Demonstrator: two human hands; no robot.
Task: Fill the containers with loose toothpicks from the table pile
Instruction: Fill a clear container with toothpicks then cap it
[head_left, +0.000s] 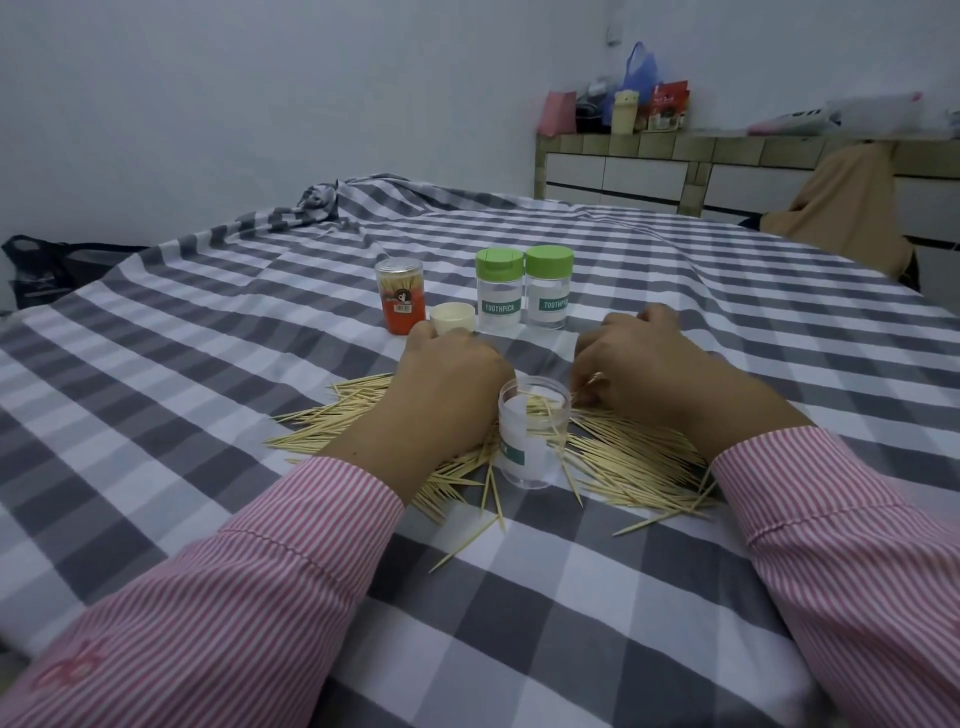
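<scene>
Left hand (451, 382): knuckles up on the toothpick pile (631, 460); grip hidden, cannot tell.
Right hand (641, 364): pinches thin wooden sticks.
Open jar (530, 434): clear plastic cylinder, upright between the hands.

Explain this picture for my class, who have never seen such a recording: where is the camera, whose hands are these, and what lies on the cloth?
There is one picture, from a camera worn on a person's head, looking down at their own hands. No machine is involved. On the checked cloth lies a pile of loose toothpicks around an open clear container. The left hand rests on the pile; the right hand pinches some toothpicks beside the container's rim. Behind stand two green-lidded containers, an orange toothpick tub and a cream cap.
</scene>
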